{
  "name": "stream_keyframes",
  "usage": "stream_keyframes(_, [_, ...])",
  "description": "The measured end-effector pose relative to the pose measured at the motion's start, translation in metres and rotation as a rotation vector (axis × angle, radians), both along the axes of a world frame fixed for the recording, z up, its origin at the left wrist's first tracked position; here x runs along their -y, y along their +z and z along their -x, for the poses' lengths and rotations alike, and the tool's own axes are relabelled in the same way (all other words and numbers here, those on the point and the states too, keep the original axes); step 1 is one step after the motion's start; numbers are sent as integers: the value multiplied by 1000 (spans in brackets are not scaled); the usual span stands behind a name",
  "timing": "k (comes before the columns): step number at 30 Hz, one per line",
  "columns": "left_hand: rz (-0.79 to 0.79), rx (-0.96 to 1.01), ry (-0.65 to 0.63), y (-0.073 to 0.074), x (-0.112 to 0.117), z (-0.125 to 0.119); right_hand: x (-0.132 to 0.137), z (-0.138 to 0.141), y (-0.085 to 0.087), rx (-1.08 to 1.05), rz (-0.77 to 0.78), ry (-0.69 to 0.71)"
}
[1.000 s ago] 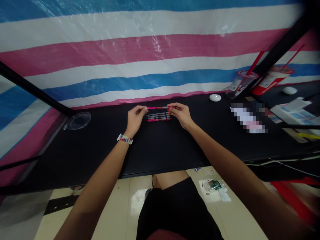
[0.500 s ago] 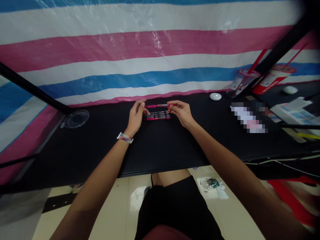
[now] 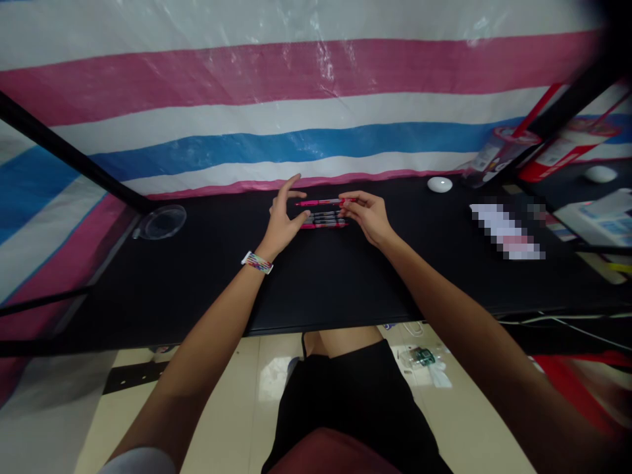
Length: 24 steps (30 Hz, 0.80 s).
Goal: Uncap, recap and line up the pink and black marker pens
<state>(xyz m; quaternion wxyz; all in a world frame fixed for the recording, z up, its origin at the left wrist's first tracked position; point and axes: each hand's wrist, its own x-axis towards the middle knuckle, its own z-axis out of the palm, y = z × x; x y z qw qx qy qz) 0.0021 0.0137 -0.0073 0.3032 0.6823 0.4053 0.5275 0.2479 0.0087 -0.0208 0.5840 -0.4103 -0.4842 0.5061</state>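
A red pen (image 3: 320, 203) lies crosswise above a small row of pens, its right end pinched in the fingers of my right hand (image 3: 368, 216). Below it on the black table are several dark pens (image 3: 326, 217) side by side, with another red pen (image 3: 323, 226) nearest me. My left hand (image 3: 285, 217) is at the left ends of the row, fingers spread and index raised, the thumb beside the dark pens. Whether that thumb touches them I cannot tell. A patterned band is on my left wrist.
The black table (image 3: 207, 289) runs up to a striped plastic sheet (image 3: 247, 85). A clear round lid (image 3: 162, 222) lies at left. To the right are a white oval object (image 3: 439, 184), a cup with a red straw (image 3: 501, 155), a red-and-white cup (image 3: 563, 155) and a blurred-out item (image 3: 508, 230).
My left hand has let go of the red pen's left end, and its fingers have spread. My right hand still holds the pen. The whole view has shifted slightly.
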Motion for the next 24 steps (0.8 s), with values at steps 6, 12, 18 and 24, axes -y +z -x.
stream_keyframes(6, [-55, -37, -26, -3, -1, 0, 0, 1, 0, -29, -13, 6])
stream_keyframes(12, [7, -3, -28, -5, -2, -4, -2, 4, -2, -59, -33, 6])
stream_keyframes(18, [27, 33, -61, -2, -1, -5, -4, 5, -4, -73, 23, -10])
stream_keyframes(24, [32, 47, -77, 5, 5, -5, -2, 8, 0, -134, 67, -7])
